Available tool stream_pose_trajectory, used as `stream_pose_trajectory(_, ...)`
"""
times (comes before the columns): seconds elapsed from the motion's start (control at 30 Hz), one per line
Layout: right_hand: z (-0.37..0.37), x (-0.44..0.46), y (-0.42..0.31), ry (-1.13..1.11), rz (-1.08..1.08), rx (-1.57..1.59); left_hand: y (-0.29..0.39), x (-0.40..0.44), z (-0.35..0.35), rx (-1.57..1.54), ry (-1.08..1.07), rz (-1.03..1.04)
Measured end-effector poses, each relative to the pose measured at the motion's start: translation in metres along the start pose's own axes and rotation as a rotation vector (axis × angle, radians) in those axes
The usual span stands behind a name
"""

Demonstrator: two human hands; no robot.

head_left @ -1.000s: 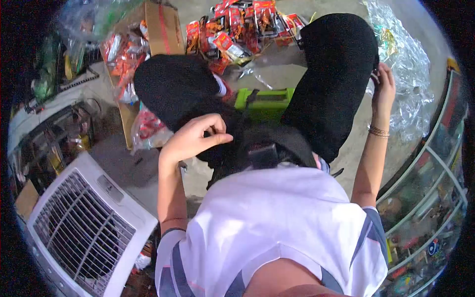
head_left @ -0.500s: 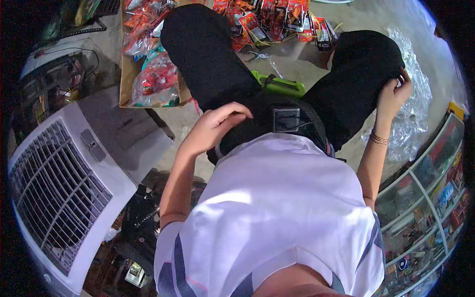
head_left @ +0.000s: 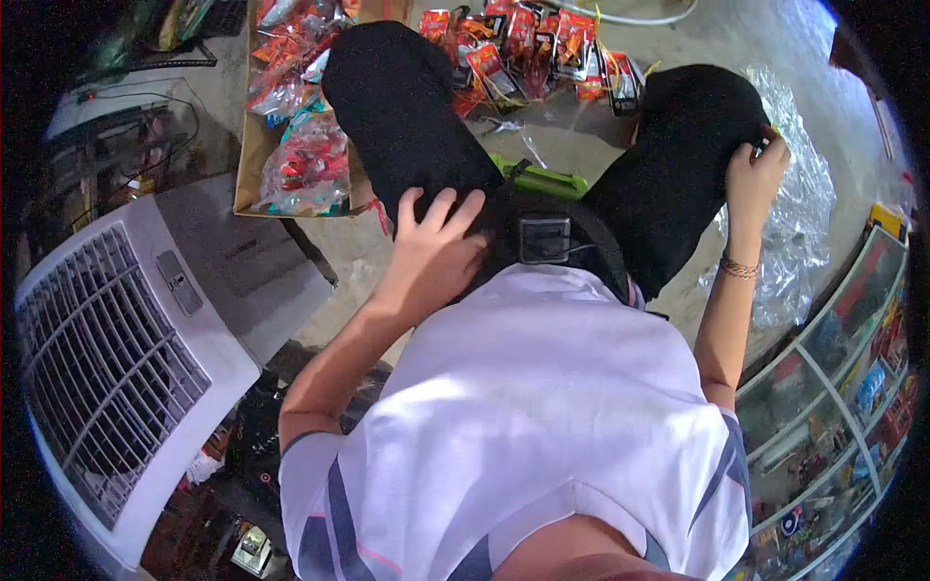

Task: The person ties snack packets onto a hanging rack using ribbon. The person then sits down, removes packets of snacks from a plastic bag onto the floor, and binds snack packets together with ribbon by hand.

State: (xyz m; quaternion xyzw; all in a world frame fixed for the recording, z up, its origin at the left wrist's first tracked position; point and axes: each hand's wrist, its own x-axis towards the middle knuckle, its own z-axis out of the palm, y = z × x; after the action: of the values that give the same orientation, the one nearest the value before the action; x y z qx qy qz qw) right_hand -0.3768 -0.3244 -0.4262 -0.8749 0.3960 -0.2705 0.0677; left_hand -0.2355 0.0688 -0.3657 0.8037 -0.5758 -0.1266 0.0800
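My left hand (head_left: 431, 247) lies on the black trousers (head_left: 412, 126) at my left thigh. Its fingers are spread, and nothing shows in them. Beside the outer side of my right knee is my right hand (head_left: 756, 179), its fingers curled together; what they may hold is too small and dark to make out. A small black box-shaped device (head_left: 544, 240) with a strap sits at my waist. Between my legs a lime-green case (head_left: 542, 179) rests on the floor. Pliers (head_left: 502, 124) lie just beyond it.
Several red-and-black packets (head_left: 581, 48) lie ahead on the floor. A cardboard box (head_left: 254, 160) holds bagged red items at the left. Clear plastic sheeting (head_left: 799, 203) lies right of my knee. A grey grilled appliance (head_left: 189, 300) stands left, a glass display case (head_left: 823, 387) right.
My left hand has turned palm-down and spread its fingers over my thigh. My right hand has shifted slightly left, its fingers more curled. My right knee has moved a little inward.
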Motion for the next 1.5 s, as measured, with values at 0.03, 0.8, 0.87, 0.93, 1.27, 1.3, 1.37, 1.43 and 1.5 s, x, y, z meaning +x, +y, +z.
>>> stream_pose_trajectory(0.03,-0.002,0.003,-0.001,-0.002,-0.011,0.0,0.001,0.003,0.002,0.058,0.011,0.002)
stream_pose_trajectory(0.8,0.014,0.102,-0.128,-0.73,-0.326,0.993,-0.067,0.031,-0.188,-0.2,0.474,-0.266)
stream_pose_trajectory(0.87,-0.01,0.116,-0.143,-0.677,-0.443,1.038,-0.078,0.015,-0.218,0.041,0.539,-0.368)
stream_pose_trajectory(0.93,-0.036,0.126,-0.157,-0.62,-0.5,1.106,-0.084,-0.006,-0.243,0.254,0.558,-0.491)
stream_pose_trajectory(1.27,0.163,0.159,-0.034,-0.768,-0.443,0.296,-0.199,-0.278,-0.514,1.186,0.931,-1.102)
stream_pose_trajectory(1.3,0.162,0.155,-0.033,-0.716,-0.37,0.457,-0.231,-0.333,-0.559,1.278,0.914,-1.178)
stream_pose_trajectory(1.37,0.173,0.157,-0.02,-0.64,-0.218,0.64,-0.245,-0.389,-0.605,1.344,0.841,-1.453)
stream_pose_trajectory(1.43,0.201,0.161,0.009,-0.657,-0.143,0.604,-0.251,-0.44,-0.649,1.466,0.834,-1.539)
stream_pose_trajectory(1.5,0.225,0.174,0.081,-0.849,-0.021,0.398,-0.273,-0.464,-0.667,1.422,0.923,-1.634)
